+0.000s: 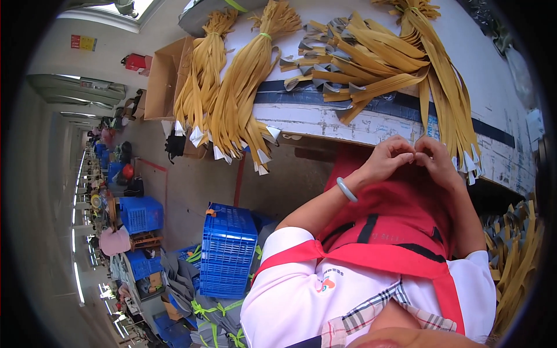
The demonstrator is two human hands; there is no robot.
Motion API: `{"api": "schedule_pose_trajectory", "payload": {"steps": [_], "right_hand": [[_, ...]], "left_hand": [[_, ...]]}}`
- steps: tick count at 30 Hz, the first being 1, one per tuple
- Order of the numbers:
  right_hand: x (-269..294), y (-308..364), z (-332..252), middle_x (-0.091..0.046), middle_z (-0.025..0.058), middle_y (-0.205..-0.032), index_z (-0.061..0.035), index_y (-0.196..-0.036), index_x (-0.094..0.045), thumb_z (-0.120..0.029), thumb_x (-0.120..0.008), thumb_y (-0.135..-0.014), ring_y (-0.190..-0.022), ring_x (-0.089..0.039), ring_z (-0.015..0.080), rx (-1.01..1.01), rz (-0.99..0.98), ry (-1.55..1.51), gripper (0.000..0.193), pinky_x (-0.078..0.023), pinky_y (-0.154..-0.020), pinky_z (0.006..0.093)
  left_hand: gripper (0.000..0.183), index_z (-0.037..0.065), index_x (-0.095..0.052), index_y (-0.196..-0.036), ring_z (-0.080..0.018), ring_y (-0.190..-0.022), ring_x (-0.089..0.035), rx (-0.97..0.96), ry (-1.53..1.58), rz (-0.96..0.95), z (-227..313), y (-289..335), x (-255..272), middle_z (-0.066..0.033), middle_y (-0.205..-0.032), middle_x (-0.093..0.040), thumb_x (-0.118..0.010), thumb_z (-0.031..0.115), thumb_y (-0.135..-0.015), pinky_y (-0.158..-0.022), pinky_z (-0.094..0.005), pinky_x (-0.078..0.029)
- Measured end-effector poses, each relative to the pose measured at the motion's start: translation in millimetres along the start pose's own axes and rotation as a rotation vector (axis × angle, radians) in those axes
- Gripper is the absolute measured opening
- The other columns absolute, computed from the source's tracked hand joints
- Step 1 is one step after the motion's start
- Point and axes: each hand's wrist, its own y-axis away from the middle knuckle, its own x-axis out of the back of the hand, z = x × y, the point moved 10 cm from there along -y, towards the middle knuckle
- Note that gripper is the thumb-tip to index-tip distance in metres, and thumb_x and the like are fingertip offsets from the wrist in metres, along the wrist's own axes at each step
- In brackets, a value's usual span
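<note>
My left hand (pixel 390 159), with a pale bangle (pixel 346 189) on its wrist, is close against my right hand (pixel 436 164) at the near edge of the table. Both hands are closed, thumbs and fingertips pinched together and meeting. Whatever lies between the fingertips is too small or hidden to make out. Just beyond them, a long bundle of tan straps (pixel 444 87) hangs over the table edge, its whitish ends dangling beside my right hand. Beneath the hands is a red apron (pixel 400 203).
More tan straps (pixel 377 55) with grey ends lie across the white table (pixel 360 129). Two tied bundles (pixel 243 81) droop over its edge at left. A cardboard box (pixel 165 78), stacked blue crates (pixel 229 252) and grey pieces with green ties (pixel 217 319) stand to the left. Straps (pixel 516 249) also hang at right.
</note>
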Motion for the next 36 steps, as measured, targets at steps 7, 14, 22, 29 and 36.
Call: {"api": "schedule_pose_trajectory", "payload": {"steps": [7, 14, 22, 29, 36], "right_hand": [[18, -17, -23, -0.060, 0.0026, -0.081, -0.0043, -0.094, -0.053, -0.015, -0.060, -0.098, -0.070, -0.060, 0.0082, 0.034, 0.097, -0.471, 0.013, -0.049, -0.065, 0.0219], [17, -29, -31, -0.064, 0.0033, -0.081, -0.0035, -0.093, -0.059, -0.014, -0.073, -0.088, -0.073, -0.063, 0.0093, -0.042, -0.142, -0.405, 0.018, -0.052, -0.069, 0.0236], [27, -27, -47, -0.063, 0.0035, -0.079, -0.0031, -0.091, -0.059, -0.010, -0.070, -0.091, -0.069, -0.062, 0.0090, 0.031, 0.032, -0.460, 0.012, -0.051, -0.065, 0.0227], [23, -8, -65, -0.056, 0.0062, -0.081, -0.0010, -0.091, -0.057, 0.001, -0.065, -0.090, -0.068, -0.060, 0.0128, 0.403, 0.611, 0.081, 0.008, -0.049, -0.062, 0.0255], [28, -10, -51, -0.058, 0.0033, -0.086, -0.0007, -0.097, -0.059, 0.001, -0.062, -0.093, -0.075, -0.059, 0.0100, 0.338, 0.387, -0.372, 0.006, -0.050, -0.067, 0.0238]], "left_hand": [[0.014, 0.002, -0.063, -0.100, -0.0107, -0.094, -0.059, -0.101, 0.428, 0.052, 24, -24, 16, -0.0020, -0.101, -0.061, -0.068, -0.002, -0.088, -0.087, -0.0254, -0.050], [0.011, 0.003, -0.065, -0.091, -0.0093, -0.084, -0.063, -0.001, 0.378, -0.060, 25, -35, 17, -0.0022, -0.092, -0.067, -0.072, -0.001, -0.084, -0.078, -0.0239, -0.051], [0.017, 0.001, -0.063, -0.096, -0.0114, -0.082, -0.065, 0.004, 0.431, -0.035, 46, -33, 16, -0.0025, -0.089, -0.067, -0.073, -0.003, -0.083, -0.078, -0.0256, -0.053], [0.014, 0.002, -0.057, -0.087, -0.0114, -0.067, -0.061, -0.375, -0.446, 0.526, 83, -15, 34, -0.0021, -0.073, -0.062, -0.066, -0.009, -0.084, -0.065, -0.0235, -0.052], [0.034, -0.001, -0.064, -0.114, -0.0127, -0.085, -0.062, -0.122, 0.169, 0.023, 59, -29, 28, -0.0087, -0.123, -0.055, -0.068, -0.012, -0.082, -0.073, -0.0242, -0.056]]}}
